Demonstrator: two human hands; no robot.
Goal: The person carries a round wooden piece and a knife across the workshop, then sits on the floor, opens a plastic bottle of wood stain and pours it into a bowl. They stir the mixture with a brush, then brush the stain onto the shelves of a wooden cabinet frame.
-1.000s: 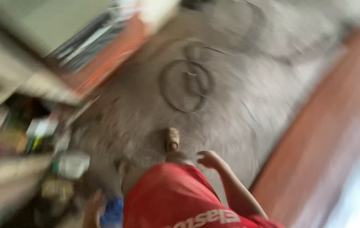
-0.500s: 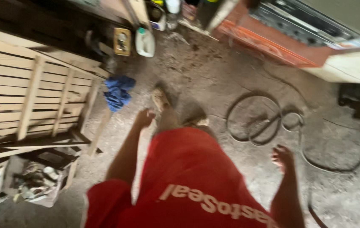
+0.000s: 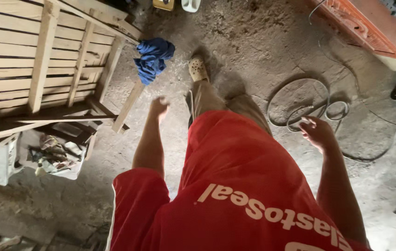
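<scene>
Left hand hangs empty over the dusty floor, fingers loosely curled and blurred, nearest the blue cloth draped on the corner of the slatted wooden frame at the floor's left edge. Right hand is also empty, fingers spread apart, just above the coiled cable lying on the floor toward the right side. Between the two hands: red shirt, tan trousers, one beige perforated shoe planted on the floor just right of the cloth.
</scene>
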